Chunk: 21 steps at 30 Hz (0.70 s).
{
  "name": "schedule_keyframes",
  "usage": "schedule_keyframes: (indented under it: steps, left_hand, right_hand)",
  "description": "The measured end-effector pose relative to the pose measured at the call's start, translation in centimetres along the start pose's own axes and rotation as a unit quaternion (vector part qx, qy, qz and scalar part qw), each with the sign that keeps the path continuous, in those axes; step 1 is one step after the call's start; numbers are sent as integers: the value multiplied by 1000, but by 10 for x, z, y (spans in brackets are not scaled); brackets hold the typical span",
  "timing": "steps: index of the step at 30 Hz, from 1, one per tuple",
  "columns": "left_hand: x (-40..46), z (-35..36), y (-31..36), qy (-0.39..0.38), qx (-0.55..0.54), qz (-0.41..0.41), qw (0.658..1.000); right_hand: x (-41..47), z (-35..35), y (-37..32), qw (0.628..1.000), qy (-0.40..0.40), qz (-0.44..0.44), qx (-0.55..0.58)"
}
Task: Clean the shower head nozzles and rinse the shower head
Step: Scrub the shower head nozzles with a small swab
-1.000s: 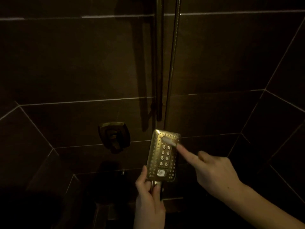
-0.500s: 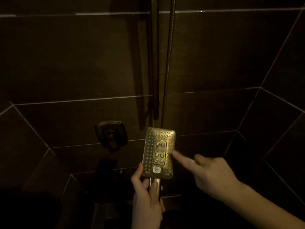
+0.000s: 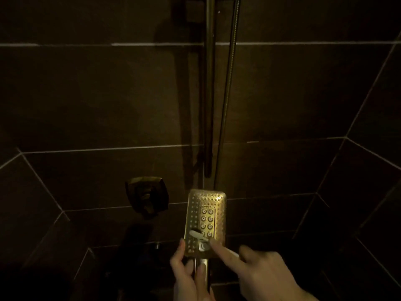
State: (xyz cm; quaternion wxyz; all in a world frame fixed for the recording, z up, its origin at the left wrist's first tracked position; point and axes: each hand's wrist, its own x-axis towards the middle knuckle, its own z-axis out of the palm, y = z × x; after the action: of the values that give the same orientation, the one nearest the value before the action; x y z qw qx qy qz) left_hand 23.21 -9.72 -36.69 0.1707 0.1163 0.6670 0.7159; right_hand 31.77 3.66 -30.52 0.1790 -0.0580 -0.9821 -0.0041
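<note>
Dim, dark-tiled shower stall, L to R: a metal valve handle sits on the wall at approx. 9 o'clock from the shower head, well apart from it. The left hand is closed round the head's stem, thumb up along the lower-left edge, nozzle face turned toward the camera, in front of the slide bar and hose rising at 12 o'clock. A small white brush – prob. a toothbrush – lies across the face's lower rows, bristle end at 9 o'clock. The right hand grips its handle, index finger stretched along it. A sec. ago the bristles were at the top edge; they now work near the bottom by the white mode button. That suggests one scrubbing pass is nearly complete; rinse not begun, no water visible.
</note>
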Motion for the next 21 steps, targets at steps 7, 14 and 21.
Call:
schedule_keyframes:
  steps: [7, 14, 21]
  left_hand:
    - [10, -4, 2, -25, 51, 29, 998]
    - [20, -7, 11, -41, 82, 38, 995]
    - [29, -10, 15, -61, 61, 36, 996]
  right_hand:
    - [15, -9, 4, 1000, -4, 19, -8]
    - [9, 1, 2, 998, -3, 54, 30]
    - [12, -1, -5, 994, 10, 90, 68]
